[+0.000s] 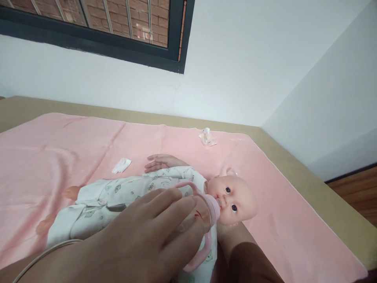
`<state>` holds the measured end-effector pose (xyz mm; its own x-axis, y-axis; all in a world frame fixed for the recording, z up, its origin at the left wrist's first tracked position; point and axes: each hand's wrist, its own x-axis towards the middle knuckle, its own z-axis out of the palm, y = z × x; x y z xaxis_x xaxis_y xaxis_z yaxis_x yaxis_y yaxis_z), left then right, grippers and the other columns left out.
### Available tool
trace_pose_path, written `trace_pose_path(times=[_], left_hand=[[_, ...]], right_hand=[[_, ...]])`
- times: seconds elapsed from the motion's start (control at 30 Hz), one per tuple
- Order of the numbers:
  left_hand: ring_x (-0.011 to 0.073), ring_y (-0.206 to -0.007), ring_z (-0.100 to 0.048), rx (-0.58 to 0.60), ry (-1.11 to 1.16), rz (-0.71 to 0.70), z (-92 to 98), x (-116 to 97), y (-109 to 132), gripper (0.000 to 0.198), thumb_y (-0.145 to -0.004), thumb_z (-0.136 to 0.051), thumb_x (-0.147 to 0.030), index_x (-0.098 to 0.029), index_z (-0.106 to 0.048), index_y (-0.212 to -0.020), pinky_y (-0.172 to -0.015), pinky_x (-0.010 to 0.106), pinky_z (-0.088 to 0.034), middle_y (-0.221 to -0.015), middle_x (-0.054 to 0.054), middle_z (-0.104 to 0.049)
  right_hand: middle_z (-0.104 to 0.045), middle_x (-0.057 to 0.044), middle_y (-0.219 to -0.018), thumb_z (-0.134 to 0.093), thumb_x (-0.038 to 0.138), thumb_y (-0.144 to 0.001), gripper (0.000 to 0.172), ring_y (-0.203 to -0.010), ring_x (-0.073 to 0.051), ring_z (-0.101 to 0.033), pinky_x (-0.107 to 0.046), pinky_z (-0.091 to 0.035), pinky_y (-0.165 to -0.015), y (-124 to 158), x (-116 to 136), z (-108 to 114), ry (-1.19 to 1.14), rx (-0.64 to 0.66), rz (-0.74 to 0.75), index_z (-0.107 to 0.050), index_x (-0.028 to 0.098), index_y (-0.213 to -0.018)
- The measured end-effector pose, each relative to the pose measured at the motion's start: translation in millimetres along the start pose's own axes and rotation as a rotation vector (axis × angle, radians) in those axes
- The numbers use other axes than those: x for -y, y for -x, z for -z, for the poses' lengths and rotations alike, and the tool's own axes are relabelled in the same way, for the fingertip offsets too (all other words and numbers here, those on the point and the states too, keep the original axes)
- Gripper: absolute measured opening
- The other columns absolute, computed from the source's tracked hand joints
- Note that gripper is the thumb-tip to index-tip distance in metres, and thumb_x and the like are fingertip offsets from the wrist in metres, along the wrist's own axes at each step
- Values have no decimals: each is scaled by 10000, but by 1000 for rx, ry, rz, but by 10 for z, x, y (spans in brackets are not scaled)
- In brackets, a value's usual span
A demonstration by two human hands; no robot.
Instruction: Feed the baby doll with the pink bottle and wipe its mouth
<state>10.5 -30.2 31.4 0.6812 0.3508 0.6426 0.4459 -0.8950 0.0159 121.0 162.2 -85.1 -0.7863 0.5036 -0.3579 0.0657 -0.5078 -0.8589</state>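
Left hand has fingers wrapped round bottle, above doll, teat at the doll's mouth; a wrist twist could pull it out. Right hand lies on doll's far side, fingers loosely extended, apparently gripping nothing; if right arm shifts under the neck, the head could roll.

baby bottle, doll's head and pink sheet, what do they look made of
Baby bottle: probably smooth plastic, as the body looks see-through, though glass is possible; its pink collar looks like opaque plastic.
Doll's head: likely soft vinyl or silicone, with a smooth, even, satin surface; which one, I can't tell.
Pink sheet: matte fabric, judging by its creases and soft folds; the fibre is unclear.
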Motion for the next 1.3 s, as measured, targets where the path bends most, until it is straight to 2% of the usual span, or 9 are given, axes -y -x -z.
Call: trace_pose_path(times=[0.17,0.33,0.5,0.63,0.87,1.07,1.3], left_hand=[[269,-1160,-595,-4,23,-4,-8,4,-24,303,-942,-475,-135,-105,-596,-1217,-996,414,-543,-1204,131,-659],[232,-1167,-583,15,95,7,18,12,-49,339,-888,-446,-29,-131,-598,-1173,-997,380,-535,-1177,106,-670],[251,-1349,-421,134,112,18,44,62,18,402,-920,-456,-67,-105,-547,-1310,-1088,394,-447,-1338,141,-560],[249,-1378,-384,192,139,30,46,83,35,462,-918,-464,-74,-108,-503,-1377,-1111,399,-420,-1395,143,-506],[248,-1339,-410,185,151,46,29,67,12,482,-903,-466,-51,-136,-500,-1375,-1073,392,-433,-1330,113,-539],[245,-1333,-404,181,156,45,49,68,36,507,-900,-473,-54,-132,-479,-1401,-1055,376,-431,-1312,108,-541],[256,-1359,-370,180,131,8,37,102,26,482,-900,-481,-66,-113,-490,-1379,-1094,369,-422,-1319,106,-547]], right_hand=[[-557,-157,-1340,-508,372,-909,491,-1168,-181,-636,-270,-575,-907,-91,-45,137,7,68,9,-454,180,-1358],[-564,-147,-1332,-561,421,-881,584,-1200,-191,-624,-295,-567,-956,-160,-165,247,-25,121,42,-434,189,-1402],[-565,-139,-1337,-572,420,-873,580,-1209,-184,-626,-345,-560,-1009,-291,-266,366,-34,163,77,-443,211,-1399],[-585,-135,-1308,-542,383,-895,551,-1169,-160,-640,-389,-554,-1028,-298,-267,362,-23,107,62,-429,198,-1402],[-581,-116,-1321,-560,388,-887,564,-1172,-163,-633,-404,-547,-1036,-288,-260,347,-23,108,82,-418,209,-1403],[-617,-132,-1253,-544,399,-896,576,-1138,-149,-644,-361,-561,-997,-297,-243,339,-9,77,39,-412,187,-1415],[-614,-127,-1263,-544,400,-897,566,-1148,-148,-635,-368,-551,-1027,-249,-226,286,-23,63,54,-421,192,-1409]])
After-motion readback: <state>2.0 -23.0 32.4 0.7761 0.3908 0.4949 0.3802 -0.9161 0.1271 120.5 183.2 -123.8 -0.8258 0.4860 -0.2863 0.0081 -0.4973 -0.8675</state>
